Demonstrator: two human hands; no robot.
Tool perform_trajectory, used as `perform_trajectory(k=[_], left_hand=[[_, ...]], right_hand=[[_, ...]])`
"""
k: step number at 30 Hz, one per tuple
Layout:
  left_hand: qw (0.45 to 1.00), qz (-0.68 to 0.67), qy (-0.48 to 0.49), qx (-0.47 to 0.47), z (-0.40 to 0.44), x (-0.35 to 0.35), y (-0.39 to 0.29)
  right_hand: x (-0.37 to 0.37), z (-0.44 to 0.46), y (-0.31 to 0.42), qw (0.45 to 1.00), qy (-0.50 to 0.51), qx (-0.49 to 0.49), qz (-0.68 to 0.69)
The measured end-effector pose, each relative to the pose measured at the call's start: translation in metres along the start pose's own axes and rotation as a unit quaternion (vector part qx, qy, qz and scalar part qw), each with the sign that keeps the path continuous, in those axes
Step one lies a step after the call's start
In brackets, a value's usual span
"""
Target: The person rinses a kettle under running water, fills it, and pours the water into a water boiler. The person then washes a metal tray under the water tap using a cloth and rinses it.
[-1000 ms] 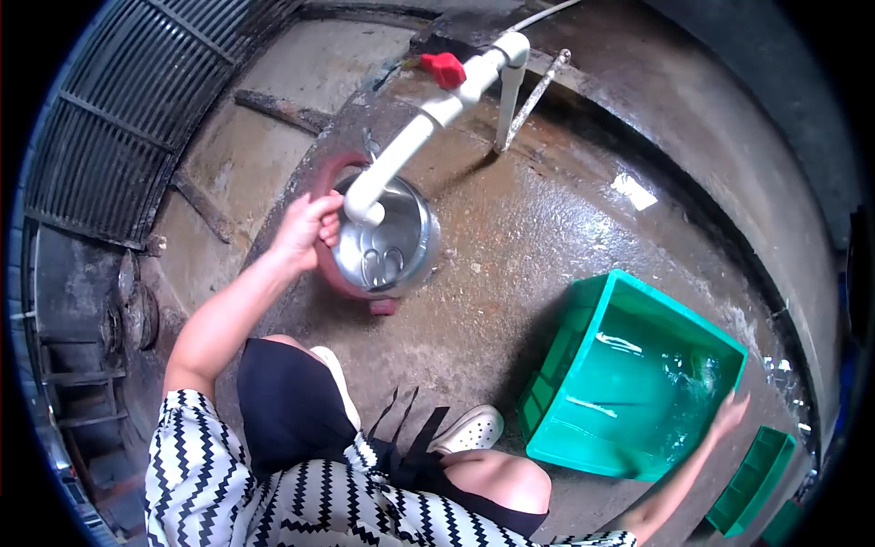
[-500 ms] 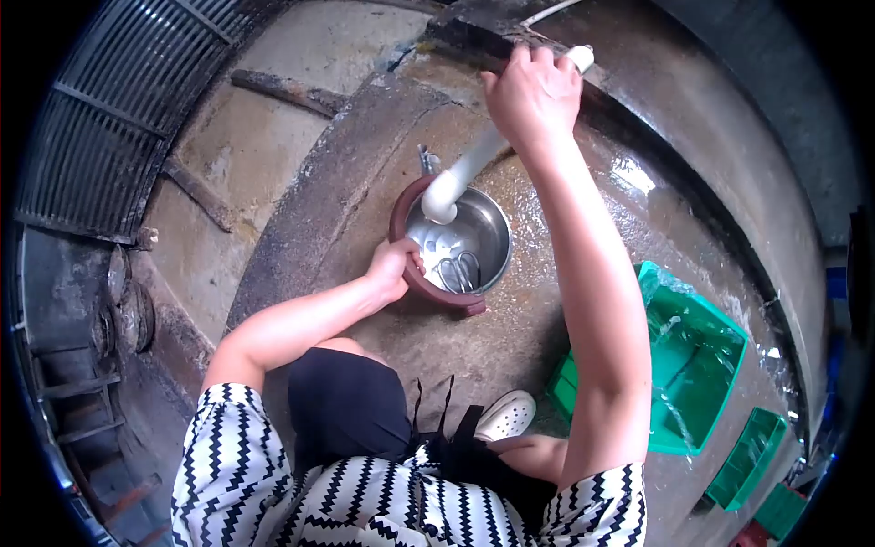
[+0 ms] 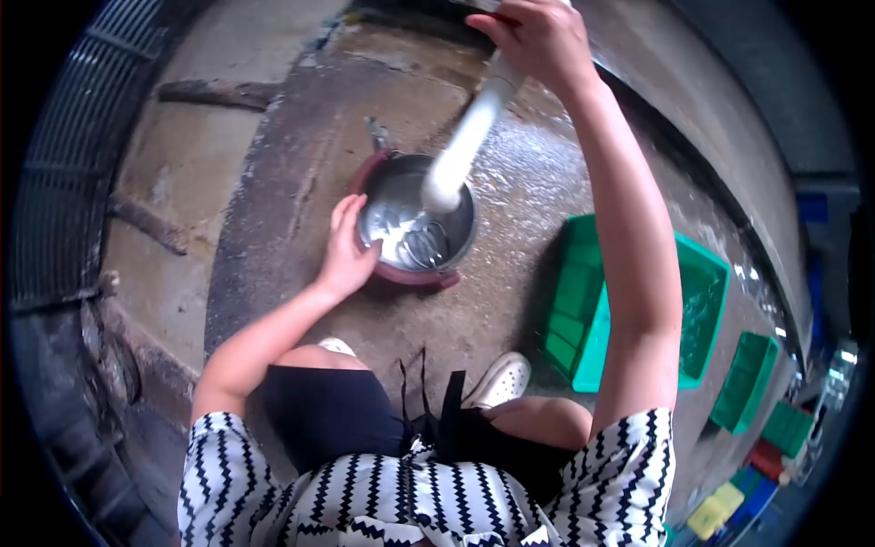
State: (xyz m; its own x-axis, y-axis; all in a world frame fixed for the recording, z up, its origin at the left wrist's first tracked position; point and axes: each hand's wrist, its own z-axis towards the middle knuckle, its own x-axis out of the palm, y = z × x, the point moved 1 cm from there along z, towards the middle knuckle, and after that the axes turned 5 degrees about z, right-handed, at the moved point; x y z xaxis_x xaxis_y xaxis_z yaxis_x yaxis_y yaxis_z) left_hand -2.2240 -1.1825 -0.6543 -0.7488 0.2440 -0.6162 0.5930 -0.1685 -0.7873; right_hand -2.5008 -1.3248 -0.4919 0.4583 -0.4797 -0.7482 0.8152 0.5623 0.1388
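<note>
A steel pot (image 3: 417, 219) with a dark red rim handle stands on the wet floor under the mouth of a white pipe tap (image 3: 463, 150). Metal rings show at the pot's bottom. My left hand (image 3: 349, 251) rests on the pot's left rim, thumb over the edge and fingers apart. My right hand (image 3: 545, 41) is up at the top of the pipe, its fingers wrapped round the red valve handle, of which only a little shows.
Right of the pot is a large green crate (image 3: 591, 314), partly behind my right arm. A smaller green tray (image 3: 745, 383) lies beyond it, with a yellow item (image 3: 715, 510) lower right. A metal grate (image 3: 73, 173) stands at the left.
My right hand has gone from the green crate up to the tap's valve. The pot was first shifted right under the tap. My left hand has loosened from its grip and spread its fingers.
</note>
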Motion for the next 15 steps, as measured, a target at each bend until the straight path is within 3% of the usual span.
perform_trajectory(k=[1,2,3,5,6,8,10,11,12,13,14,15], left_hand=[[0.987,-0.139,0.078,-0.03,0.007,-0.002,-0.006],[0.935,-0.306,0.146,-0.102,0.01,0.0,-0.014],[0.902,-0.344,0.199,-0.167,0.015,-0.002,-0.026],[0.8,-0.469,0.215,-0.306,0.024,0.003,-0.039],[0.8,-0.468,0.217,-0.307,0.023,0.006,-0.038],[0.703,-0.558,0.219,-0.383,0.034,0.017,-0.04],[0.707,-0.553,0.194,-0.396,0.038,0.02,-0.05],[0.704,-0.555,0.186,-0.401,0.04,0.021,-0.05],[0.69,-0.578,0.182,-0.396,0.042,0.023,-0.049],[0.674,-0.6,0.177,-0.392,0.044,0.024,-0.046],[0.672,-0.604,0.187,-0.386,0.045,0.024,-0.043],[0.668,-0.62,0.205,-0.357,0.047,0.022,-0.04]], right_hand=[[-0.001,0.001,-0.005,0.999,-0.022,-0.016,0.038],[-0.002,0.0,-0.009,0.999,-0.014,-0.008,0.03],[-0.003,-0.001,-0.011,0.999,-0.009,-0.025,0.039],[-0.001,-0.003,-0.014,0.998,-0.005,-0.041,0.05],[0.0,-0.004,-0.015,0.997,0.002,-0.041,0.058],[-0.001,-0.002,-0.02,0.996,0.008,-0.027,0.083],[-0.012,0.001,-0.013,0.997,-0.002,-0.008,0.08],[-0.01,0.003,-0.018,0.993,-0.034,-0.08,0.078],[-0.004,0.002,-0.008,0.994,0.084,0.073,-0.012],[-0.017,0.014,0.008,0.953,0.245,0.161,-0.074],[-0.002,0.017,0.016,0.938,0.252,0.156,-0.179],[-0.004,0.024,0.037,0.919,0.278,0.197,-0.197]])
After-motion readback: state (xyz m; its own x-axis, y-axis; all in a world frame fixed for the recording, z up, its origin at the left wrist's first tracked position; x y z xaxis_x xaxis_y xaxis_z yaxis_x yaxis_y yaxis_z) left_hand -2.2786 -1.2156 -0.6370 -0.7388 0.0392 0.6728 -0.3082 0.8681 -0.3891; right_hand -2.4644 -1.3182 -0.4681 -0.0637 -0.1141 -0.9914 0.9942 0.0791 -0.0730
